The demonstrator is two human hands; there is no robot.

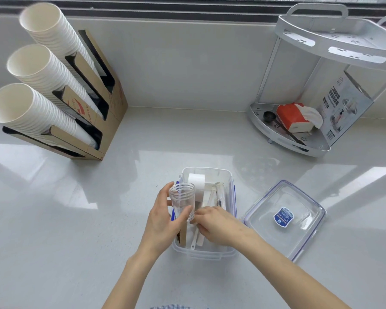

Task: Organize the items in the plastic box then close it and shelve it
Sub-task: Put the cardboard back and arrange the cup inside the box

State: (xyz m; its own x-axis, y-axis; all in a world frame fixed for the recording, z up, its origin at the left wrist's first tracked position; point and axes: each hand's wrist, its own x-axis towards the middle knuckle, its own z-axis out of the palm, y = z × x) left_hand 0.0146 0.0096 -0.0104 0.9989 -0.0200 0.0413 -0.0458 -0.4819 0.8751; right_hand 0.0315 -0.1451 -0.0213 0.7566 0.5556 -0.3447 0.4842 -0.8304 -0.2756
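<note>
A clear plastic box (228, 181) with blue clips stands open on the counter in front of me. Inside lie a white cylinder (197, 185), wooden sticks (212, 192) and a white plastic spoon (195, 238). My left hand (163, 221) holds a clear plastic cup (182, 200) upright over the box's left side. Reaching into the box, my right hand (216, 226) has its fingers curled around items under the cup; what they grip is hidden. The box's clear lid (299, 237), with a blue label, lies flat to the right.
A white two-tier corner shelf (310, 139) stands at the back right, holding a red tissue pack (292, 117), a dark scoop and a printed carton (343, 110). A cardboard dispenser (112, 112) with three stacks of paper cups stands at the back left.
</note>
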